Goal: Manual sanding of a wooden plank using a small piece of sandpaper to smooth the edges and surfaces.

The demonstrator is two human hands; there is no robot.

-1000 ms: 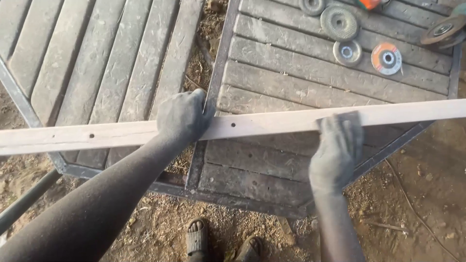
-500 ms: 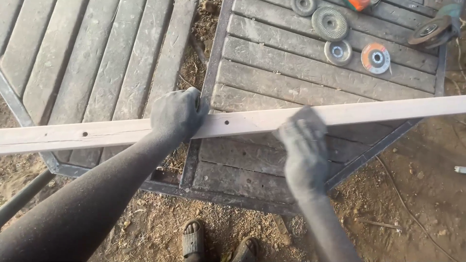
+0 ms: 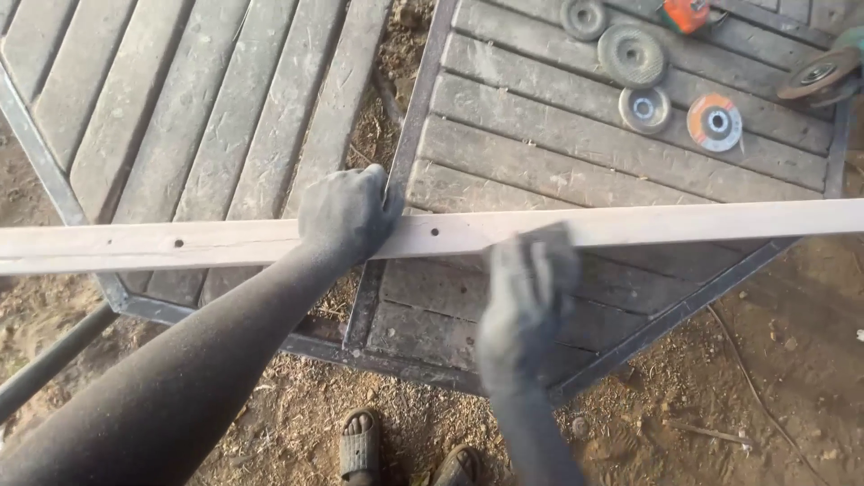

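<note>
1. A long, pale wooden batten (image 3: 684,222) with small drilled holes runs almost level across the whole view, lying over two grey slatted wooden panels in dark metal frames.
2. The left hand (image 3: 346,214) closes over the batten, fingers (image 3: 360,184) curled across its far edge and the palm on top, so the wood sits gripped under them.
3. The right hand (image 3: 529,279) is blurred; its fingers (image 3: 540,247) lie against the batten's near edge, but whether they grip it or only rest there cannot be told.
4. Beyond the left fingers lies the left slatted panel (image 3: 180,108), its boards set on a diagonal; a strip of dirt and debris shows in the gap between the two frames.
5. Beyond the right fingers lies the right slatted panel (image 3: 558,153), weathered and dusty.
6. Far past the right fingers, on that panel, sit several round grinding discs (image 3: 632,54), one orange-faced disc (image 3: 715,121), and an orange tool (image 3: 686,13) at the top edge.
7. Nearer than both hands, sandy ground scattered with wood chips (image 3: 297,423) holds two sandalled feet (image 3: 360,445).
</note>
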